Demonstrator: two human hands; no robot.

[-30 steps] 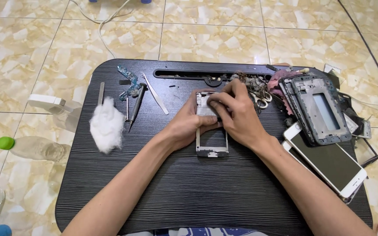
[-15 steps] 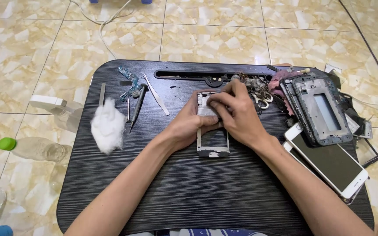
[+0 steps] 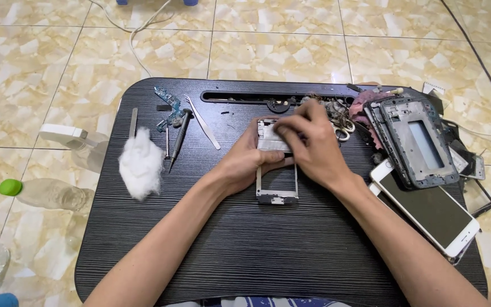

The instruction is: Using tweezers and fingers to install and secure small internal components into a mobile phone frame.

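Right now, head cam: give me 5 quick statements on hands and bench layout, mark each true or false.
1. Both hands are on the silver phone frame at the middle of the black lap desk. True: the left hand holds its left side and the right hand works at its top end.
2. The cotton wad lies right of the frame. False: it lies to the left.
3. A white-edged phone lies screen up at the right of the desk. True.
4. The screwdriver is in the right hand. False: it lies on the desk beside the tweezers.
5. The floor is carpeted. False: beige tile.
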